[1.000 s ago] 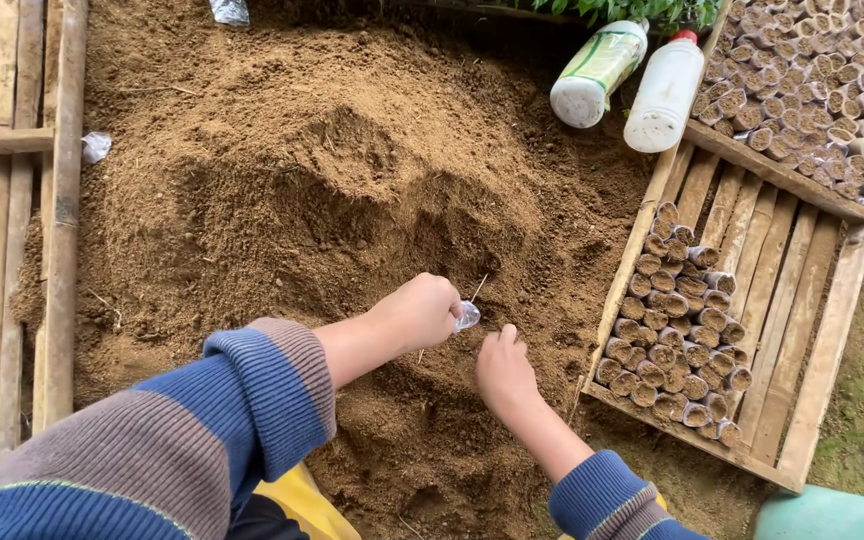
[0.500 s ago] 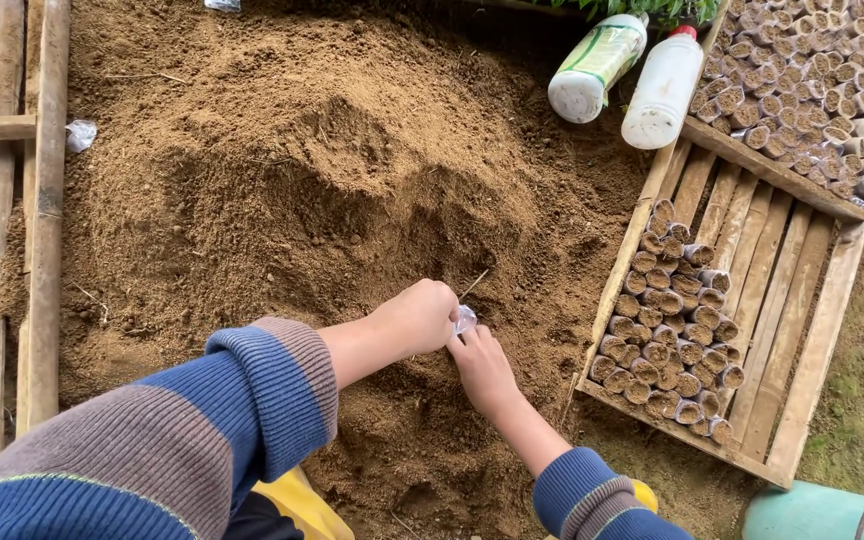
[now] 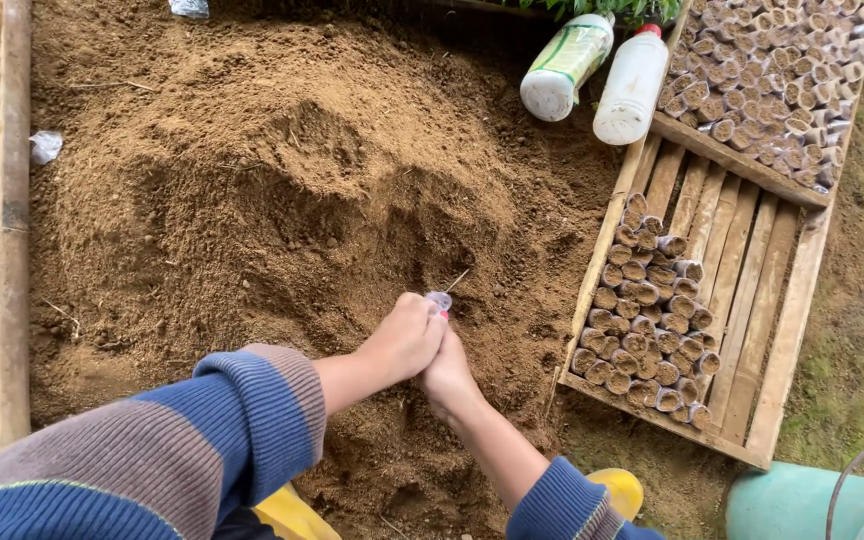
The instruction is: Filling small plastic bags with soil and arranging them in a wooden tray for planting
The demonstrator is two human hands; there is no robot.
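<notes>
My left hand (image 3: 402, 340) and my right hand (image 3: 449, 368) are pressed together over a heap of brown soil (image 3: 282, 200). Both are closed around a small clear plastic seedling bag (image 3: 439, 299), whose open top pokes out above the fingers. Which fingers pinch it is hidden. My sleeves are striped blue, grey and brown. To the right lies a wooden slatted tray (image 3: 742, 260) holding several soil-filled small bags (image 3: 652, 320) packed in rows at its left end.
A second tray of filled bags (image 3: 772, 70) sits at the top right. Two plastic bottles, one green-labelled (image 3: 564, 65) and one white with a red cap (image 3: 632, 90), lie by it. Wooden planks (image 3: 12, 220) border the left. A teal bucket (image 3: 812, 505) stands at the bottom right.
My right hand has moved left and up to join my left hand at the little bag. The left hand has barely shifted.
</notes>
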